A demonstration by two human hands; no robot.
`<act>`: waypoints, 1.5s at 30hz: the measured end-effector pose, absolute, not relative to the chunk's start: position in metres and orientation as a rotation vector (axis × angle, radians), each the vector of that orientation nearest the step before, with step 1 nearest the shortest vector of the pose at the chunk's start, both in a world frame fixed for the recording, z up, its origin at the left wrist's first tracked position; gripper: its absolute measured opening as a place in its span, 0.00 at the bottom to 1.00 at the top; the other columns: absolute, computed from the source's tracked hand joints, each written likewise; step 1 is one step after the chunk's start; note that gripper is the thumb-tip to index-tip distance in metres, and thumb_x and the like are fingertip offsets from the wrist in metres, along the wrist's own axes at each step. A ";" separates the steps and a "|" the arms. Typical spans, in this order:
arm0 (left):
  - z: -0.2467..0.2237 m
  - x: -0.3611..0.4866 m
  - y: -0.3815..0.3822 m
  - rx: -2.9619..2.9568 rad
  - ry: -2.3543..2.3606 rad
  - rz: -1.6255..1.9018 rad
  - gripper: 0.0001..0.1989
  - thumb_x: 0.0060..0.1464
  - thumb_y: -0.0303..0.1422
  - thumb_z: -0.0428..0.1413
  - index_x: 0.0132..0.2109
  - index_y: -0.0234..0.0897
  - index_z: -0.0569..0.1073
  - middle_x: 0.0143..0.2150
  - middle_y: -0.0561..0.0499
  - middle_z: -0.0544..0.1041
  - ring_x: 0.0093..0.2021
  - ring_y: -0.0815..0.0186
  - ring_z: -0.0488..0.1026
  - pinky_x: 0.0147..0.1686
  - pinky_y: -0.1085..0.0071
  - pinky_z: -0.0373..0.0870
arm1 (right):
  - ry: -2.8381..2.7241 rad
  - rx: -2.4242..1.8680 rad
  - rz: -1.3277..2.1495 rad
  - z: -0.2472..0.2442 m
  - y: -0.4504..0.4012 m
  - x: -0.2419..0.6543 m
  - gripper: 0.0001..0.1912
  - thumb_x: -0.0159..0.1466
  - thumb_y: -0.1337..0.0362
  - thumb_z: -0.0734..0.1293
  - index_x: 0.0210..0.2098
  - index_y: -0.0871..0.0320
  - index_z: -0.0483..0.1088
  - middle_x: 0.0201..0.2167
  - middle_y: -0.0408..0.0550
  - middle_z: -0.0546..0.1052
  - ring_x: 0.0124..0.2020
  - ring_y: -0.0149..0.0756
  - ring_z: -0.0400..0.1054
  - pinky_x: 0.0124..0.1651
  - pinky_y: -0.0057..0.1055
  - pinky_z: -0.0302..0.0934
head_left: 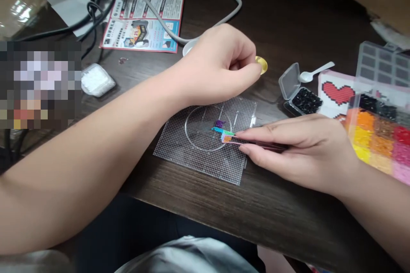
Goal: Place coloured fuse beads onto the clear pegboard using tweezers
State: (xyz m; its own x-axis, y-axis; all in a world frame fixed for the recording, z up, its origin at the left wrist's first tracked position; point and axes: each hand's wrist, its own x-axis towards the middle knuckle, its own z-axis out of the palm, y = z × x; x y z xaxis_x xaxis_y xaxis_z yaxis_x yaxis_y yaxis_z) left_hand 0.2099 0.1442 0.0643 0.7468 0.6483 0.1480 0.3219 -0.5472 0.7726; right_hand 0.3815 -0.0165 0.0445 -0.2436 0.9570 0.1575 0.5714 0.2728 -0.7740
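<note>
From my remote seat, left to right: clear squarish plastic box of white bits [98, 80]; clear plastic pegboard [205, 164], small multicoloured bead patch [219, 129] right of its middle; left hand [229, 53] curled above, thumb at shiny gold round piece [263, 65], can't tell if pinched; right hand [307, 153] pinching slim pinkish tweezers [275, 147], tips at patch. I'd flag: left-hand dip or tweezer twitch could scatter beads.
</note>
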 end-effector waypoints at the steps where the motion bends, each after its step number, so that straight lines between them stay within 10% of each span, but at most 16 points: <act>1: 0.064 0.211 0.144 2.151 0.731 0.551 0.19 0.67 0.27 0.57 0.25 0.33 0.71 0.23 0.60 0.56 0.29 0.77 0.52 0.36 0.67 0.46 | -1.924 -1.363 0.781 0.044 -0.017 0.382 0.11 0.72 0.67 0.78 0.50 0.48 0.92 0.37 0.44 0.91 0.28 0.35 0.85 0.29 0.26 0.78; 18: 0.053 0.213 0.145 1.979 0.712 0.542 0.17 0.65 0.32 0.57 0.26 0.39 0.75 0.17 0.57 0.64 0.29 0.72 0.54 0.32 0.61 0.46 | -1.982 -1.405 0.724 0.045 -0.018 0.383 0.09 0.74 0.64 0.77 0.49 0.47 0.93 0.37 0.46 0.91 0.31 0.40 0.87 0.32 0.30 0.81; 32: 0.047 0.221 0.146 1.904 0.621 0.687 0.21 0.66 0.19 0.57 0.23 0.30 0.74 0.14 0.62 0.60 0.21 0.83 0.55 0.26 0.80 0.48 | -2.069 -1.287 0.566 0.041 -0.018 0.383 0.10 0.74 0.73 0.75 0.47 0.58 0.91 0.33 0.46 0.90 0.31 0.37 0.87 0.24 0.26 0.73; 45: 0.051 0.219 0.148 1.935 0.699 0.578 0.20 0.67 0.23 0.60 0.24 0.34 0.74 0.17 0.59 0.62 0.23 0.76 0.57 0.29 0.70 0.49 | -1.893 -1.273 0.734 0.037 -0.017 0.386 0.11 0.72 0.71 0.77 0.48 0.51 0.92 0.35 0.44 0.90 0.29 0.33 0.85 0.28 0.24 0.74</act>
